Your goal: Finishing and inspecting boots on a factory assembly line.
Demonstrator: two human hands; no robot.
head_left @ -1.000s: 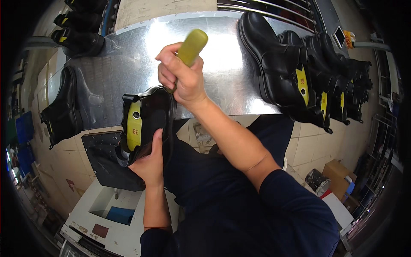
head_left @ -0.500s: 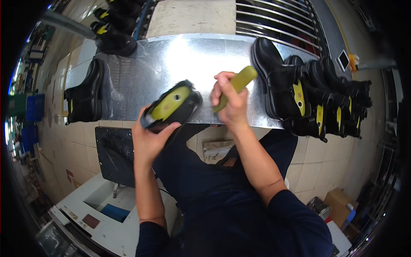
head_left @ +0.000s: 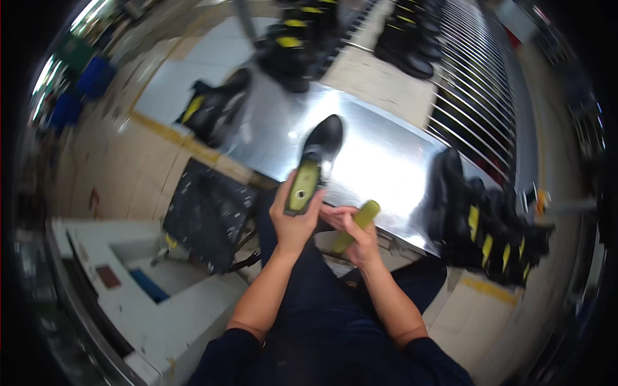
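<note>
Left hand (head_left: 293,222) grips boot (head_left: 315,161); right hand (head_left: 357,238) grips tool (head_left: 356,225).

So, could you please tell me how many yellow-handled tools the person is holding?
1: the yellow-handled tool is in the right hand, beside the black boot held by the left hand. None other shows.

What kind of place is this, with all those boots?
Probably a boot factory or workshop. Rows of black boots stand on a metal table, more sit on racks behind, and the left hand holds a boot while the right hand grips a yellow-handled tool.
</note>
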